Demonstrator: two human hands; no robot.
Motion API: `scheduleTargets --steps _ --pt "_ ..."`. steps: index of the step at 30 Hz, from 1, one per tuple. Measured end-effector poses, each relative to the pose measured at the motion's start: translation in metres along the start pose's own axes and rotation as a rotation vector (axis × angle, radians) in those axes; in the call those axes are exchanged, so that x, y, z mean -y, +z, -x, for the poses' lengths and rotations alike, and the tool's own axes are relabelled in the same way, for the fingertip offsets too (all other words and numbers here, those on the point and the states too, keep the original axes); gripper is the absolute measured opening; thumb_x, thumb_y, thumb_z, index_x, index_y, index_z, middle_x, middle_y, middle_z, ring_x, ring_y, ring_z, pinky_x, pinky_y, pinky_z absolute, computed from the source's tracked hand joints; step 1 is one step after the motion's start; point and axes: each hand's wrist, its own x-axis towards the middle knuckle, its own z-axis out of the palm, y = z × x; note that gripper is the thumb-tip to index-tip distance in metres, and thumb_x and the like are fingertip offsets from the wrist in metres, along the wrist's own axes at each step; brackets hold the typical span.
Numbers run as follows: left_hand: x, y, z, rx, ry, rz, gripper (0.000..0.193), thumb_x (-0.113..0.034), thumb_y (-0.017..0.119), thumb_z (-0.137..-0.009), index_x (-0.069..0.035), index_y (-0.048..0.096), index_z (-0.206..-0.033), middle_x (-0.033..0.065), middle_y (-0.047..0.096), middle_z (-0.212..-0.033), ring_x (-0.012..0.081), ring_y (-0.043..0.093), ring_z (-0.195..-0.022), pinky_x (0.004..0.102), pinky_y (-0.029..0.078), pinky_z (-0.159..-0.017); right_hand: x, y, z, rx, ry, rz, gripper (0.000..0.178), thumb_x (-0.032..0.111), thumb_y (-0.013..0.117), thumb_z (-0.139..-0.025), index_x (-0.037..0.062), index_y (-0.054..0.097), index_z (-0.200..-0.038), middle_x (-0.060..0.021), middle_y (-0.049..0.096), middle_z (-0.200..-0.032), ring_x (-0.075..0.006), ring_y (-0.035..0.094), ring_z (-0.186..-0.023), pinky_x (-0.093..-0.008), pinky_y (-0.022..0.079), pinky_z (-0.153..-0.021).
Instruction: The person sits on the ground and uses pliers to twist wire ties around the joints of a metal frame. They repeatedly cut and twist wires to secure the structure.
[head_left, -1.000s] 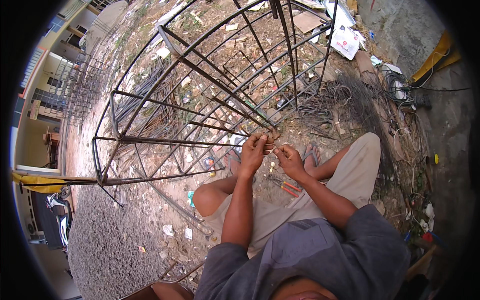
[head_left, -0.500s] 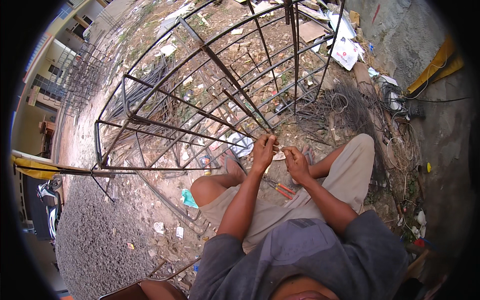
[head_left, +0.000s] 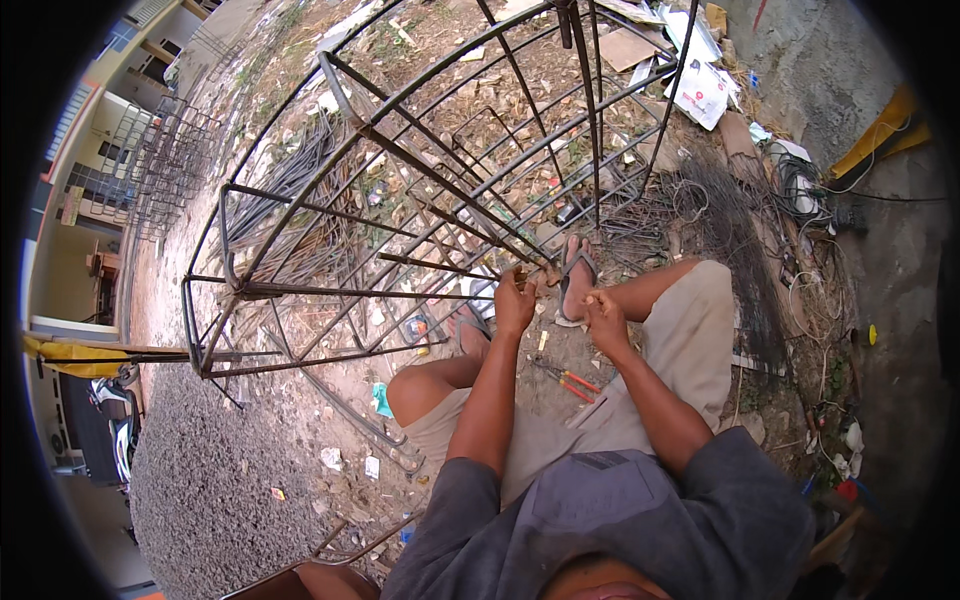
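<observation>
A long cage of dark steel rebar (head_left: pixel 440 153) with rectangular hoops spreads in front of me. My left hand (head_left: pixel 514 304) is closed at its near side, around the ends of rebar rods that run in from the left. The fingers partly hide those ends. My right hand (head_left: pixel 606 325) is held apart, to the right of the left one and over my shin. Its fingers are pinched together, and anything thin between them is too small to make out. Pincers (head_left: pixel 578 384) with red-orange handles lie on the ground between my legs.
Loose rods (head_left: pixel 290 205) lie in a heap beyond the cage. A tangle of thin wire (head_left: pixel 725 250) lies at right, along a concrete wall (head_left: pixel 815 75). A gravel pile (head_left: pixel 215 480) is at lower left. Paper scraps and a teal rag (head_left: pixel 382 400) litter the ground.
My right hand has drawn away from the left, to the right and nearer to me. The cage's left end has shifted and turned slightly. My right foot has moved forward and left.
</observation>
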Motion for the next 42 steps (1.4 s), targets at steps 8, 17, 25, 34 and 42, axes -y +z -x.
scheduleTargets --steps 8,17,25,34,42 --pt "0.019 0.012 -0.040 -0.126 0.115 -0.047 0.024 -0.010 0.067 -0.090 0.003 0.059 -0.109 0.0233 0.069 -0.098 0.0385 0.067 -0.089 0.0440 0.051 -0.077 0.006 -0.001 -0.023 0.028 0.063 0.104 0.021 0.021 0.054 -0.100 0.0023 0.062 -0.099 -0.0025 0.058 -0.068 -0.0101 0.055 -0.061 -0.0294 0.043 -0.055" --pt "0.018 0.029 -0.048 -0.114 0.110 -0.159 0.022 -0.015 0.062 -0.094 0.002 0.054 -0.104 0.0284 0.067 -0.088 0.0476 0.064 -0.085 0.0508 0.049 -0.071 -0.001 -0.001 -0.063 0.098 0.073 0.194 0.028 0.029 0.054 -0.099 0.0032 0.063 -0.104 -0.0156 0.065 -0.084 -0.0313 0.065 -0.079 -0.0426 0.048 -0.072" --pt "0.030 0.040 -0.050 -0.209 0.140 -0.343 0.021 -0.015 0.061 -0.095 0.003 0.053 -0.100 0.0297 0.064 -0.085 0.0510 0.061 -0.076 0.0556 0.047 -0.063 0.014 0.005 -0.093 0.136 -0.070 0.206 0.020 0.020 0.054 -0.099 0.0020 0.059 -0.093 -0.0077 0.059 -0.068 -0.0172 0.059 -0.063 -0.0348 0.046 -0.059" --pt "0.034 0.050 -0.051 -0.407 0.328 -0.520 0.022 -0.017 0.067 -0.092 0.001 0.053 -0.091 0.0242 0.062 -0.071 0.0453 0.060 -0.060 0.0528 0.046 -0.053 0.017 0.017 -0.102 0.155 -0.007 0.381 0.022 0.023 0.057 -0.094 0.0064 0.066 -0.106 -0.0185 0.067 -0.093 -0.0391 0.065 -0.087 -0.0465 0.050 -0.078" --pt "0.038 0.050 -0.051 -0.319 0.253 -0.572 0.022 -0.017 0.066 -0.092 0.002 0.054 -0.093 0.0247 0.062 -0.075 0.0463 0.060 -0.064 0.0523 0.048 -0.057 0.006 0.056 -0.102 0.049 -0.095 0.356 0.023 0.025 0.057 -0.095 0.0074 0.066 -0.107 -0.0193 0.069 -0.091 -0.0404 0.065 -0.087 -0.0480 0.051 -0.076"
